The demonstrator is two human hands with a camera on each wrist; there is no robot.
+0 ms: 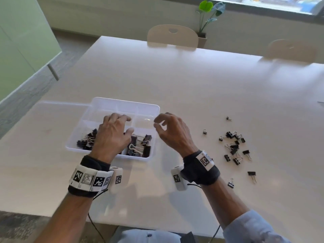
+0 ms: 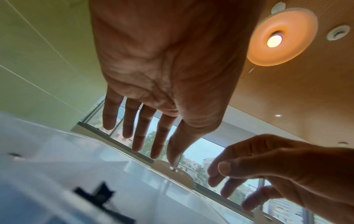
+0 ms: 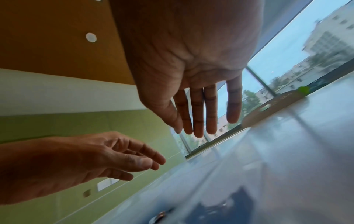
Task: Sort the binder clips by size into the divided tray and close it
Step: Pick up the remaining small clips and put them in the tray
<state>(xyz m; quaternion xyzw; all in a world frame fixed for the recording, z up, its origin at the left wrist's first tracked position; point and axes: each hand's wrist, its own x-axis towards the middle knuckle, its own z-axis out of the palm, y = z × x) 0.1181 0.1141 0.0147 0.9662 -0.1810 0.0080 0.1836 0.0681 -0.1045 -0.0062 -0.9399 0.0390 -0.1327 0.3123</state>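
A clear divided tray (image 1: 122, 102) lies on the pale table. Black binder clips fill its near left compartment (image 1: 86, 140) and its near right compartment (image 1: 140, 146); the far compartments look bare. My left hand (image 1: 129, 124) hovers over the tray's middle with relaxed fingers and holds nothing. At the tray's right rim my right hand (image 1: 157, 123) hangs with loosely bent fingers, also holding nothing. The left wrist view shows the left palm (image 2: 159, 145) bare, and the right wrist view shows the right palm (image 3: 189, 128) bare. A pile of loose clips (image 1: 234, 146) lies to the right.
The tray's clear lid (image 1: 57, 109) lies flat to the left of the tray. Single small clips (image 1: 204, 132) are scattered between the tray and the pile, and others (image 1: 252, 174) lie nearer the front edge. Two chairs (image 1: 172, 35) stand at the far side.
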